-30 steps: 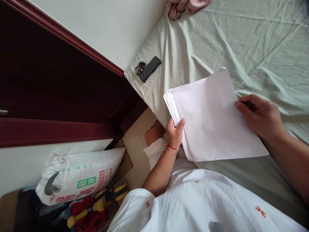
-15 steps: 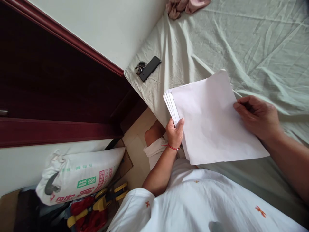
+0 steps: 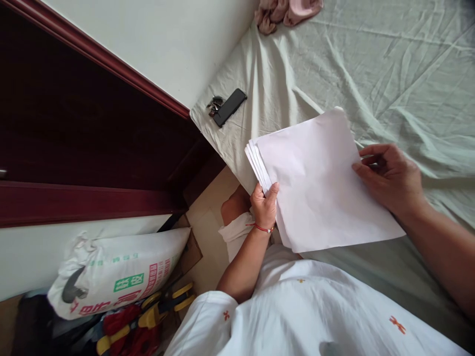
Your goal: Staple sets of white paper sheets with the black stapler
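Observation:
A stack of white paper sheets (image 3: 315, 183) is held up in front of my body, its left edges fanned into several layers. My left hand (image 3: 264, 205) grips the lower left edge of the stack, thumb on top and fingers beneath. A red string bracelet (image 3: 264, 228) circles that wrist. At the right edge of the paper is my right hand (image 3: 391, 178), its thumb resting on the top sheet and its fingers curled round the edge; the fingertips are partly hidden.
A bed with a pale green sheet (image 3: 401, 84) lies beyond the paper. On its corner are a black phone (image 3: 230, 107) and keys (image 3: 215, 104); pink cloth (image 3: 289, 12) lies farther back. A white printed sack (image 3: 122, 272) and yellow-and-black tool-like items (image 3: 148, 319) stand at lower left.
The paper stack and both hands have shifted slightly left in view. My right thumb sits a little farther in over the sheet, and the fingers are spread a bit more.

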Demonstrator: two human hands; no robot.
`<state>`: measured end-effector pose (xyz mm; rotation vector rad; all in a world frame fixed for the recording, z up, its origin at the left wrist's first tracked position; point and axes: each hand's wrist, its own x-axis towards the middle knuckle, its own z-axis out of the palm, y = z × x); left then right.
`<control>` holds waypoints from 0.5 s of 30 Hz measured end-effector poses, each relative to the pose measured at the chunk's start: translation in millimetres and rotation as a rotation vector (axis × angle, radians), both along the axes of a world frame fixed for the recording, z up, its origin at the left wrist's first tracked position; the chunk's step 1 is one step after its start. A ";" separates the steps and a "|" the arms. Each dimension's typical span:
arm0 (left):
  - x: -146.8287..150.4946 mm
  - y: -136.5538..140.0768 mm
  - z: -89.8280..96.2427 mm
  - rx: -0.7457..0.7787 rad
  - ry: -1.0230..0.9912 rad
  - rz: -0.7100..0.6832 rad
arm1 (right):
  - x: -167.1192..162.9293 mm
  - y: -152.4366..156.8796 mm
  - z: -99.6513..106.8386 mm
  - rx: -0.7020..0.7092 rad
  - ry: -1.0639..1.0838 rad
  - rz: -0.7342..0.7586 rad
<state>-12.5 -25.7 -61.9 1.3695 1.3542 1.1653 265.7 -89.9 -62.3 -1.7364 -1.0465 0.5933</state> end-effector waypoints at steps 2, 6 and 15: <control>-0.4 2.0 2.3 -0.025 -0.086 0.032 | 0.6 0.0 0.6 0.080 -0.049 0.032; -2.6 9.4 6.9 -0.043 -0.209 0.119 | 0.4 0.1 4.4 0.147 -0.276 0.230; -3.9 18.5 39.0 0.007 -0.253 0.300 | -2.8 -10.7 23.8 0.004 -0.156 0.438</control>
